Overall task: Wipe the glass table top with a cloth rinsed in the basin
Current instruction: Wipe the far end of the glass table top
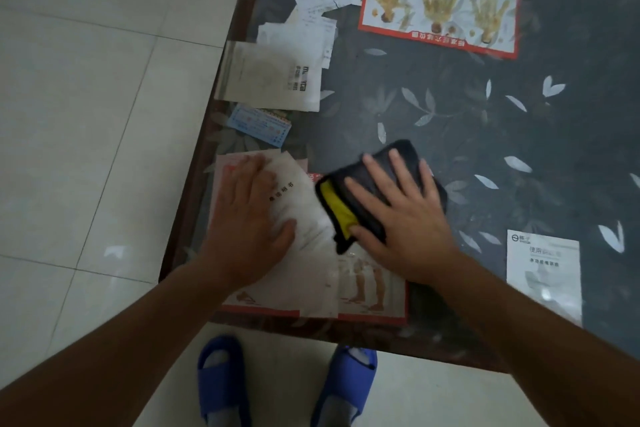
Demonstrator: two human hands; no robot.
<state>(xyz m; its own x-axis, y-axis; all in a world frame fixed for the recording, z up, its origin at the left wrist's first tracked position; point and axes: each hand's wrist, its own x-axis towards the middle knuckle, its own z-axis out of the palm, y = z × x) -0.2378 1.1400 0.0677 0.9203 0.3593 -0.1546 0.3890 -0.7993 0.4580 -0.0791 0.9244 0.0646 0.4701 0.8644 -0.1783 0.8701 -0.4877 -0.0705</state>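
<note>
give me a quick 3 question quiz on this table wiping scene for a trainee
1. True or false: the right hand presses flat on the cloth.
2. Which colour shows at the cloth's folded edge? A red, B yellow, C white.
3. Which hand rests on the table with no cloth under it?
Key: 1 true; 2 B; 3 left hand.

You get a dim, soft frame: the floor (79, 121) at nine o'clock is brightest, the glass table top (502, 156) darkens toward three, edges bend.
</note>
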